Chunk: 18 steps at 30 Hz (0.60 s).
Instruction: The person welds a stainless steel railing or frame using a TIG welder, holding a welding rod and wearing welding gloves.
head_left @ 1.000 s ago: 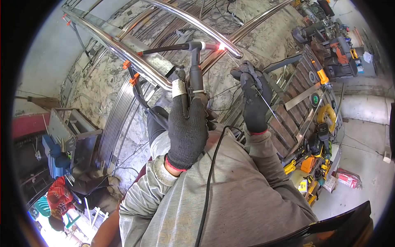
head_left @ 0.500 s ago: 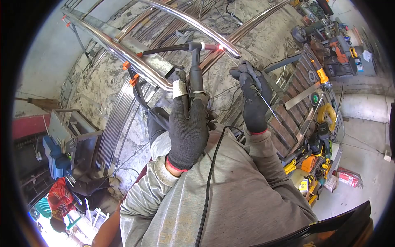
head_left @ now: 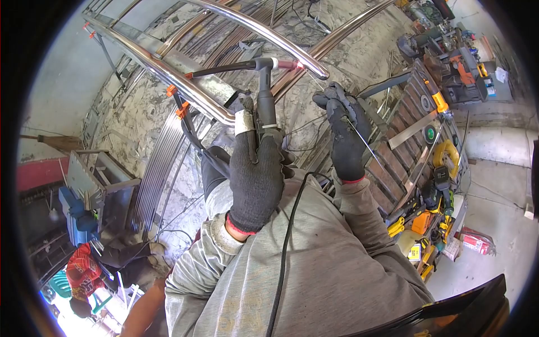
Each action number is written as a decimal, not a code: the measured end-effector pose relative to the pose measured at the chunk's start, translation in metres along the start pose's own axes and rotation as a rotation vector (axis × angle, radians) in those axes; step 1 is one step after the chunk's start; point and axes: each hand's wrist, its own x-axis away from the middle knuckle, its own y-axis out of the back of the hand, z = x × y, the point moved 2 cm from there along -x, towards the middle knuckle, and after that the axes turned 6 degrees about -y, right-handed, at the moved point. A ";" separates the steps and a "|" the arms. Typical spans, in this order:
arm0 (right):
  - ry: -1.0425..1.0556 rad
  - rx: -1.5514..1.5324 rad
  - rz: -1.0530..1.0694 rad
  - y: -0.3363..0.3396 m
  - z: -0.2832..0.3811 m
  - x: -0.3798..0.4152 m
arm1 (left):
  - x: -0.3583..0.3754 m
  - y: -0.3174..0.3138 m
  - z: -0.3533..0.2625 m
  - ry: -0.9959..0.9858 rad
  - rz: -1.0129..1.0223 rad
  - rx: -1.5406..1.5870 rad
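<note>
My left hand (head_left: 255,180), in a dark knit glove with a white-wrapped finger, is closed around the handle of a TIG welding torch (head_left: 266,95). The torch head's pinkish nozzle lies close to the end of a shiny bent steel tube (head_left: 275,40), with a small glow at its tip. A thin filler rod (head_left: 361,136) runs through my gloved right hand (head_left: 347,132), whose fingers are pinched on it. The rod's front end points up-left at the glowing spot; whether it touches cannot be seen. A second polished tube frame (head_left: 168,73) lies to the left.
On the right stands a slatted metal bench (head_left: 401,163) with tools and a yellow clamp (head_left: 446,154). Long metal bars (head_left: 154,168) lie on the floor. A blue vise (head_left: 76,216) is at left, and a co-worker in a red top (head_left: 84,269) is lower left. A black cable (head_left: 286,241) crosses my shirt.
The rod's front end now shows between my right fingers and the tube. The glow at the nozzle looks slightly different. My hands stay nearly in place; the co-worker at lower left has shifted slightly.
</note>
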 end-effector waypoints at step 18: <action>0.058 0.098 -0.096 0.002 -0.006 0.003 | -0.001 0.005 0.012 -0.032 0.123 -0.027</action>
